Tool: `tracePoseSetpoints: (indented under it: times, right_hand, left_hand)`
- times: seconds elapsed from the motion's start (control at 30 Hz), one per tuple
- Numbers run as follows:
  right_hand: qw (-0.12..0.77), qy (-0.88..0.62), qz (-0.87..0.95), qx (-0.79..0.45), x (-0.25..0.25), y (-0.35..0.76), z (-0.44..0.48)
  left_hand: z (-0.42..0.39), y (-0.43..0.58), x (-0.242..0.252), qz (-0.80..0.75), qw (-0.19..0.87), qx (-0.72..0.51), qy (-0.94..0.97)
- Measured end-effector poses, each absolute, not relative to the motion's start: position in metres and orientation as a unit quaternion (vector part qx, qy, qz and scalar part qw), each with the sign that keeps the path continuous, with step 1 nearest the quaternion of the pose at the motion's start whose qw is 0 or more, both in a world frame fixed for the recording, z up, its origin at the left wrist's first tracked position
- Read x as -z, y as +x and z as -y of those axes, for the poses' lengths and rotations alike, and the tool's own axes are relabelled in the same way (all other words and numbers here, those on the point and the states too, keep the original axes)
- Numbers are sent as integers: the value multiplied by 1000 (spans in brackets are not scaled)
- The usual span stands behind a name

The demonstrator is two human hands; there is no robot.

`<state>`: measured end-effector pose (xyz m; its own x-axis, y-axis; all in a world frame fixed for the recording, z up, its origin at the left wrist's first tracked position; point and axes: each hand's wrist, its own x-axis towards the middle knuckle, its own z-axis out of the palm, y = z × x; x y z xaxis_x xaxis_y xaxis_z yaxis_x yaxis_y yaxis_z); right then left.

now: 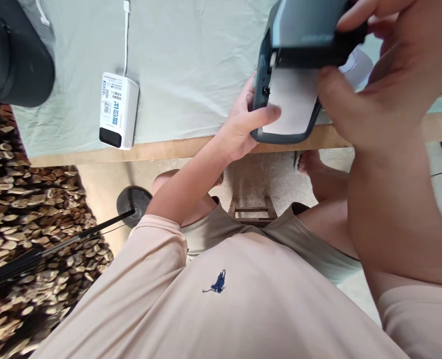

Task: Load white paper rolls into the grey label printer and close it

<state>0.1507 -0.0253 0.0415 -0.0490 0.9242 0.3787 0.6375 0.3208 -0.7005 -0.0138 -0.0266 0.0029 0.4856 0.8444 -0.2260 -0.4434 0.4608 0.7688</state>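
Observation:
At the table's front edge, my left hand wraps round the lower left side of a dark grey boxy device, its thumb lying on a pale flat panel. Small ports or buttons show along the device's side. My right hand pinches the black edge of a dark grey upper part, which looks like a lid or cover and is slightly blurred. Whether this part is joined to the device I cannot tell. Behind the right hand a whitish round object is partly hidden.
A pale green cloth covers the wooden table. On it lie a white power bank with a white cable, and another cable end. A black cylindrical thing stands far left. Stacked firewood and a black stand are below.

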Motion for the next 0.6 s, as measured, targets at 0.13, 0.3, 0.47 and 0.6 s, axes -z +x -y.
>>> tracePoseSetpoints:
  times: [0.13,0.3,0.47,0.6]
  right_hand:
    - [346,-465,806,-116,-38,158,26]
    - [351,-466,803,-123,-41,160,25]
    - [324,-459,814,-147,-48,157,27]
    - [290,-467,815,-185,-53,155,29]
  left_hand:
    - [26,-15,-3,-318,802,-405,302]
    - [26,-14,-8,-278,823,-417,266]
    - [29,-14,-8,-309,817,-408,265]
    - [30,-16,-6,-327,801,-414,282]
